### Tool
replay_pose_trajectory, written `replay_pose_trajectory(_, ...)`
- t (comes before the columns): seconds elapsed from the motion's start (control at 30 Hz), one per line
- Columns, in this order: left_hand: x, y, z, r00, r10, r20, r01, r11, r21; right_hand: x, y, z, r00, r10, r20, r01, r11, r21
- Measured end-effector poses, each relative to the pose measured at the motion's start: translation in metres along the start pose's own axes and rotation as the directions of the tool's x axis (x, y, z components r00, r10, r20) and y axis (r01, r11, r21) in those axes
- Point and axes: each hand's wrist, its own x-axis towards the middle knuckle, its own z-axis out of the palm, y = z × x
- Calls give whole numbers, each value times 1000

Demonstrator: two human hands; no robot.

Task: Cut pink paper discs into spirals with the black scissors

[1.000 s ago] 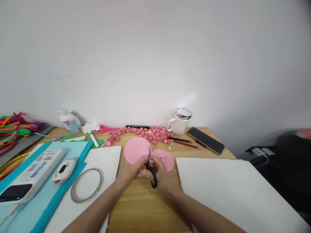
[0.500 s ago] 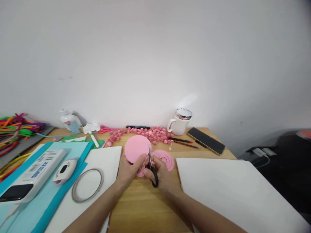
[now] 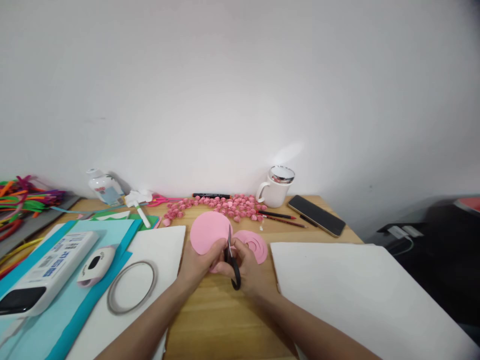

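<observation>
My left hand (image 3: 203, 261) pinches a round pink paper disc (image 3: 210, 231) near its lower edge, thumb on top. In my right hand (image 3: 245, 267) are black-handled scissors (image 3: 235, 272), their blades pointing up along the disc's right edge. The blades look nearly closed, and the fingers partly hide them. A pink paper spiral (image 3: 256, 246) shows just beyond my right fingers; whether it joins the disc is hidden. Farther back lie many small rolled pink paper roses (image 3: 235, 206).
A white mug (image 3: 275, 187), pencils (image 3: 279, 216) and a phone (image 3: 317, 215) are at the back right. White sheets (image 3: 352, 285) lie to the right. On the left are a tape ring (image 3: 131, 287), a white device (image 3: 52, 267), a glue bottle (image 3: 106, 187) and coloured pipe cleaners (image 3: 30, 197).
The scissors have tilted slightly and their blades look closer together at the disc's edge. The whole view has shifted a little; both hands keep their holds.
</observation>
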Motion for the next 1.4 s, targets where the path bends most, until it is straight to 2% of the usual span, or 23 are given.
replay_pose_trajectory(0.2, -1, 0, 0, 999, 11, 43, -13, 1000, 27, 0, -2, 0, 999, -32, -18, 31, 999, -42)
replay_pose_trajectory(0.47, -3, 3, 1, 999, -32, 8, 32, 999, 6, -1, -2, 0, 1000, -12, -21, 11, 998, -54)
replay_pose_trajectory(0.67, -1, -2, -1, 999, -27, -32, 28, 999, 24, -1, -2, -1, 998, 44, -40, -47, 996, -75)
replay_pose_trajectory(0.8, -1, -3, -2, 1000, -17, -21, 18, 999, 28, -1, -5, 0, 996, 85, -14, -86, 995, -49)
replay_pose_trajectory(0.97, 0, -5, -3, 996, 13, 85, -13, 1000, -11, -3, -2, -1, 996, 80, -28, -82, 995, -53)
replay_pose_trajectory(1.1, 0, -7, -4, 977, 48, 209, -29, 995, -93, -3, 2, -1, 997, 71, -14, -72, 997, -19)
replay_pose_trajectory(1.17, 1, -6, -3, 970, 53, 238, -28, 994, -106, -3, 3, -1, 998, 69, -5, -69, 998, -6)
replay_pose_trajectory(1.23, 1, -6, -3, 975, 41, 219, -23, 996, -84, -3, 4, 0, 997, 78, -5, -78, 997, -14)
replay_pose_trajectory(1.4, 1, -4, -2, 1000, 9, 18, -9, 1000, -6, -3, 0, 2, 997, 81, -20, -82, 996, -48)
